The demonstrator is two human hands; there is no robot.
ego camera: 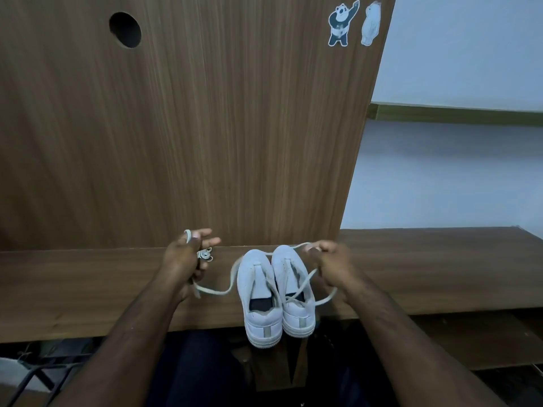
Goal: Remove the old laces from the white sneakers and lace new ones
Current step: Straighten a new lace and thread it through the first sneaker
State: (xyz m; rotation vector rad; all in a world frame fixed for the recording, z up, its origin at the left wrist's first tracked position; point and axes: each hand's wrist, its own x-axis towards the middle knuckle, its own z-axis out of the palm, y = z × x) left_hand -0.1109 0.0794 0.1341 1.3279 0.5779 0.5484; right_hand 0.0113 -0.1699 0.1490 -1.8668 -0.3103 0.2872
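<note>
Two white sneakers stand side by side on the wooden desk (88, 289), heels toward me and hanging over its front edge: the left sneaker (257, 292) and the right sneaker (293, 286). My left hand (188, 257) grips a white lace (217, 292) that is wound round its fingers, and a strand trails from it toward the sneakers. My right hand (329, 265) pinches another stretch of white lace (305, 282) that loops over the right sneaker and hangs below my wrist. Whether the two stretches are one lace I cannot tell.
A tall wooden panel (191, 118) with a round cable hole (125, 29) and two bear stickers (354, 23) rises right behind the sneakers. A white wall and a shelf edge (455, 113) lie to the right. Dark metal bars (35, 374) show under the desk at the lower left.
</note>
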